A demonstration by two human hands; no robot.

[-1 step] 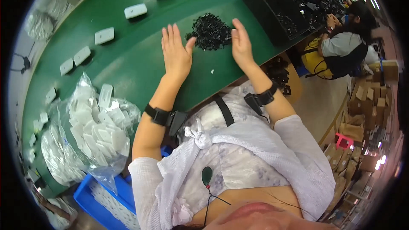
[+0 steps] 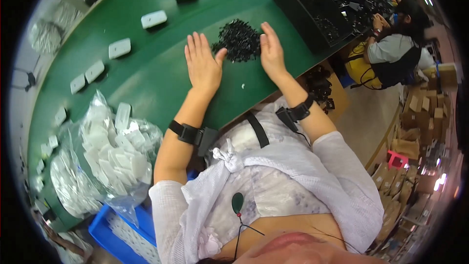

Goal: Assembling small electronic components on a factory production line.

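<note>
Green table (image 2: pixel 146 83): left hand (image 2: pixel 202 63) and right hand (image 2: pixel 271 51), grips apart, flank black parts pile (image 2: pixel 239 39)

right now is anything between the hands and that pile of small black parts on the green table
Nothing visible. The left hand lies flat beside the pile of small black parts, its thumb at the pile's edge; the right hand touches its other side. Only bare green table surrounds them.
</note>
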